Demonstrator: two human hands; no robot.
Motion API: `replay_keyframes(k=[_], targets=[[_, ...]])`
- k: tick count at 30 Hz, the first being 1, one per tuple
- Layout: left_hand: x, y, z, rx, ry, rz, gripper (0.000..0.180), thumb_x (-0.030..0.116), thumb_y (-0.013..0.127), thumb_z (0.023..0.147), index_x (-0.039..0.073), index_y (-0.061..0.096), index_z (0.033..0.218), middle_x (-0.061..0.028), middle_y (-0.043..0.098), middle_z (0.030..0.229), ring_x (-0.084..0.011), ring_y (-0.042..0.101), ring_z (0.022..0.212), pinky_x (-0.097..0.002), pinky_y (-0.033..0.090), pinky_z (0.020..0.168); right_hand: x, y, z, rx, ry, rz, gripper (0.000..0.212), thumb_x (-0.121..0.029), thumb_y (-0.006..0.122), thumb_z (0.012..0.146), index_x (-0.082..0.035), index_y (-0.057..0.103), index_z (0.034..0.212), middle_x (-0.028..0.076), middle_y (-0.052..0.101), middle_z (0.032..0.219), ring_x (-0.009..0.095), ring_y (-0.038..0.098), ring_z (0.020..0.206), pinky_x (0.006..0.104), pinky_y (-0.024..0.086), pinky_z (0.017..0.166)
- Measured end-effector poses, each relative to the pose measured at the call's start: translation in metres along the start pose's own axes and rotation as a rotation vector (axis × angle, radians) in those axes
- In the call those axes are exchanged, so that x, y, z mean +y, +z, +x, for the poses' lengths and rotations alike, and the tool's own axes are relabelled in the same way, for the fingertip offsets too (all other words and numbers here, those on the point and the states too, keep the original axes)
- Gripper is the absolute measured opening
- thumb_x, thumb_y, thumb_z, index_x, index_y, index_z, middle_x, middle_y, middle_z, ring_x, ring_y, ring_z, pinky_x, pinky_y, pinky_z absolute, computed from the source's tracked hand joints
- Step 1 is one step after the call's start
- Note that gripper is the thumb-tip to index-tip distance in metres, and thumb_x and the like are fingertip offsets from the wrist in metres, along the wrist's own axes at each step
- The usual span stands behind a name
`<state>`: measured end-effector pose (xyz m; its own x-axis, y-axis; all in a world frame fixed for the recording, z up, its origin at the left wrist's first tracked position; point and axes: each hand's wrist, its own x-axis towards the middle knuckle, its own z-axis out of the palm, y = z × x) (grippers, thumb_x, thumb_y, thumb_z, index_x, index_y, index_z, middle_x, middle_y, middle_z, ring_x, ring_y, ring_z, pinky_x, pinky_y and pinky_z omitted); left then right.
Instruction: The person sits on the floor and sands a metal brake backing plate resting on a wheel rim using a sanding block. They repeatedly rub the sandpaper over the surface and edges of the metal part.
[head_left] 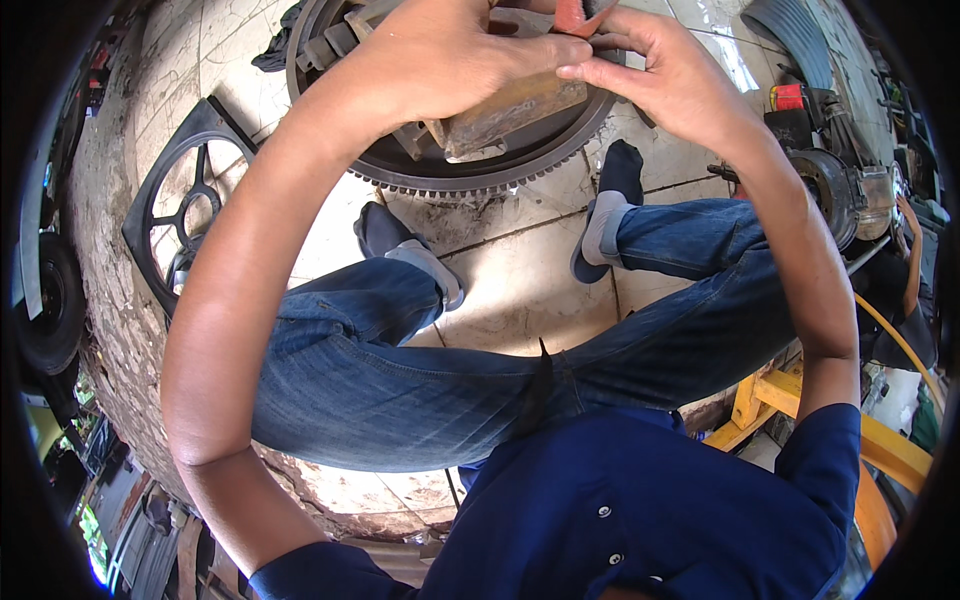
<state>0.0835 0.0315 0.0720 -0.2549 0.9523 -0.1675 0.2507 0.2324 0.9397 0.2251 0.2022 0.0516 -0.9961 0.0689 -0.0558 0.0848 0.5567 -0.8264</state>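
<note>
Both my hands meet at the top edge of the head view, above a rusty bench vise (520, 112). Between my fingertips is a small folded reddish piece (577, 17) that looks like sandpaper. My left hand (470, 62) is closed, its thumb pressed against the piece's lower edge. My right hand (665, 75) pinches beside it, thumb and fingers bent around it. The upper part of the piece and some left fingers are cut off by the frame. Under the vise lies a large toothed ring, like a flywheel (455, 190), on the tiled floor.
A black spoked fan-like frame (160, 185) leans at the left, near a tyre (52, 305). At the right are a round metal machine part (835, 195), a red-topped object (787, 97) and a yellow stand (775, 393). Another person's arm (912, 255) shows at the far right.
</note>
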Motion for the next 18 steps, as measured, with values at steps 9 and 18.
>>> replay_keyframes(k=[9, 18], targets=[[-0.005, -0.003, 0.004, 0.05, -0.007, -0.053, 0.026, 0.018, 0.072, 0.094, 0.0, 0.063, 0.111, -0.009, 0.069, 0.101, -0.0141, 0.064, 0.092, -0.0294, 0.052, 0.085, -0.011, -0.001, 0.001, 0.009, 0.078, -0.029, 0.032, -0.018, 0.075, 0.091, 0.003, 0.068, 0.113, 0.014, 0.073, 0.102, 0.018, 0.067, 0.095, 0.0327, 0.052, 0.087], [-0.002, -0.002, 0.002, 0.069, 0.042, 0.004, 0.032, 0.016, 0.072, 0.093, -0.001, 0.061, 0.118, -0.0093, 0.069, 0.103, -0.0146, 0.064, 0.093, -0.0297, 0.052, 0.087, -0.017, -0.006, 0.004, -0.059, 0.068, -0.016, 0.033, -0.014, 0.072, 0.093, 0.003, 0.065, 0.12, 0.013, 0.073, 0.106, 0.016, 0.066, 0.098, 0.0321, 0.051, 0.088]])
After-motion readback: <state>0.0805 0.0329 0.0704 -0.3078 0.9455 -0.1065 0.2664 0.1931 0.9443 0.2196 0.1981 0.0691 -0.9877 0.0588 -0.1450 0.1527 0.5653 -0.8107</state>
